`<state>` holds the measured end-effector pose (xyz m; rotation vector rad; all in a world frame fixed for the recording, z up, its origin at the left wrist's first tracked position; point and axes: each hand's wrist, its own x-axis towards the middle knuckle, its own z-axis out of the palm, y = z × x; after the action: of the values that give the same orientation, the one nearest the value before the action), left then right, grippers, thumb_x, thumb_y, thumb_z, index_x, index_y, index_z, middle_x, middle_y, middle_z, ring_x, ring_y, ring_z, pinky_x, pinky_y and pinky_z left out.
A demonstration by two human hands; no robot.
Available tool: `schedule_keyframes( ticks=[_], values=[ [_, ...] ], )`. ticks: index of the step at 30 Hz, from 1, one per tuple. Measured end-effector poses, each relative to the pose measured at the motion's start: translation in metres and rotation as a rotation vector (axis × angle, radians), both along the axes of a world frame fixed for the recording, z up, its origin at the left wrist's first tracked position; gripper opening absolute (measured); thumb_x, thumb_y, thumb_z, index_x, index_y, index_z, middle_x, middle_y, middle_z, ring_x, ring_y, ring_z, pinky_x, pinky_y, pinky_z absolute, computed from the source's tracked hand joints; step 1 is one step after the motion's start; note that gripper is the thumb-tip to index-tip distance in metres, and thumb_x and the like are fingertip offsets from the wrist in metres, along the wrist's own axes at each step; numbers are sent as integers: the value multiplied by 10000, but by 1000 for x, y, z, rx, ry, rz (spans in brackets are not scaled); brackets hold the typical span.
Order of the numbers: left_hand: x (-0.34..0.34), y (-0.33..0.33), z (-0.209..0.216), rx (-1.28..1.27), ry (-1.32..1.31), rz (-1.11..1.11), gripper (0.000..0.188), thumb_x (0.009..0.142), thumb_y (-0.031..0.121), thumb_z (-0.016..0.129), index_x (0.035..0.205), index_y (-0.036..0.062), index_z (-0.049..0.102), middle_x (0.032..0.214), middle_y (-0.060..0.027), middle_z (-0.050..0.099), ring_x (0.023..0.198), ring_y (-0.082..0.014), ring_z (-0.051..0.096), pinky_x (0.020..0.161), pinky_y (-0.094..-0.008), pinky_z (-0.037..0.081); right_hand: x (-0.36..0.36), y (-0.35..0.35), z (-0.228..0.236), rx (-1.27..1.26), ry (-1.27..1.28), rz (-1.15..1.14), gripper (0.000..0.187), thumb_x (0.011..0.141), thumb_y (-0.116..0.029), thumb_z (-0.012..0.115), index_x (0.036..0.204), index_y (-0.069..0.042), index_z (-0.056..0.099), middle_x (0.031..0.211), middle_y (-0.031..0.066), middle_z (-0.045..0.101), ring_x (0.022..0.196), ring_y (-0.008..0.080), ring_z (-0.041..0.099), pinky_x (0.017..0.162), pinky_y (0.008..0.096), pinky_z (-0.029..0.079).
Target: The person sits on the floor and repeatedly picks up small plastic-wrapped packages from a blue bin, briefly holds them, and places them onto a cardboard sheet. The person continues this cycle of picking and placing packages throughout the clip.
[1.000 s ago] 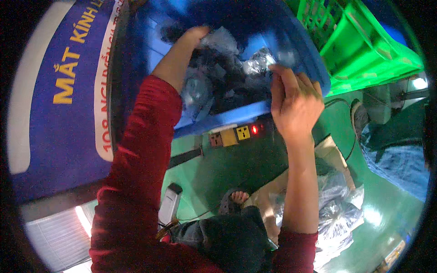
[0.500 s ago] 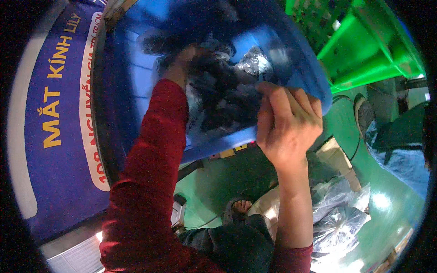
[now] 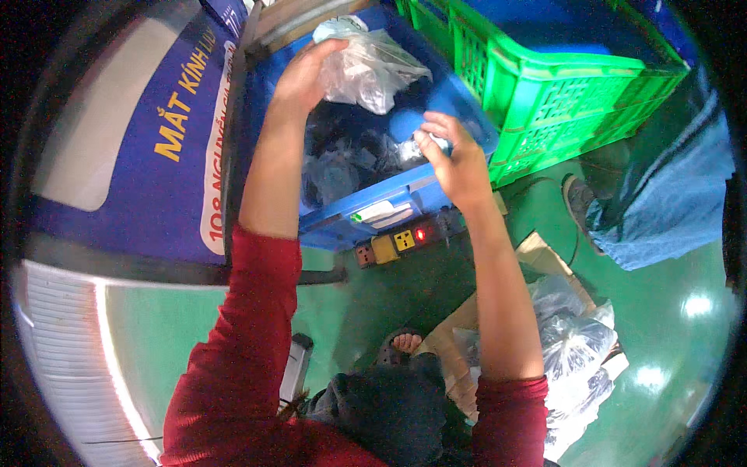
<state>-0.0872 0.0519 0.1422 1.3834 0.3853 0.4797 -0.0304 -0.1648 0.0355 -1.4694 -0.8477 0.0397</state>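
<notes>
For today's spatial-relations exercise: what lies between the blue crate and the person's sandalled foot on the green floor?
In the head view, a power strip with a lit red switch lies between the blue crate and the sandalled foot.

Upper right of my view sits a green crate (image 3: pixel 560 101). Below centre, a power strip (image 3: pixel 401 241) lies on the green floor (image 3: pixel 685 327). A blue banner (image 3: pixel 167 156) fills the left.

Left hand (image 3: pixel 305 71): we have lifted it from down among the dark packets to grip a clear plastic bag (image 3: pixel 367 66) raised above the blue crate (image 3: pixel 366 212)
Right hand (image 3: pixel 450 159): we moved it off the crate's rim onto a packet inside
View: green crate (image 3: pixel 545 93) now fuller in sight
</notes>
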Motion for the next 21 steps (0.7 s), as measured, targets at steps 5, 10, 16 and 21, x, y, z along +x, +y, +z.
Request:
schedule_keyframes(
  ticks=[5,10,16,21],
  values=[
    [-52,-130,11,327,-162,-163,378,670,47,649,1018,18,506,1057,-115,524,984,-197,513,793,-318,455,-36,-43,66,542,1096,520,702,776,-426,592,1280,-39,293,1131,137,495,965,254,542,764,410,476],
    [-63,-201,7,50,-200,-542,682,687,209,674,1244,50,313,1213,-110,399,1145,-186,369,930,-329,340,-43,-103,57,461,918,60,409,798,-202,612,1107,31,479,1053,104,546,963,195,533,751,358,461],
    [-45,-233,-30,531,114,-350,484,775,12,574,1216,27,375,1046,-67,539,949,-110,504,812,-247,418,-52,-139,26,406,679,-68,370,809,-102,584,1130,20,446,1052,90,538,928,156,516,838,288,398],
    [-42,-236,-31,149,58,-439,411,748,-28,562,1148,10,477,951,-25,574,834,-89,535,757,-231,432,-53,-172,11,488,899,-6,396,816,-168,589,1148,0,455,1096,99,533,992,200,523,863,337,415]
  ],
)
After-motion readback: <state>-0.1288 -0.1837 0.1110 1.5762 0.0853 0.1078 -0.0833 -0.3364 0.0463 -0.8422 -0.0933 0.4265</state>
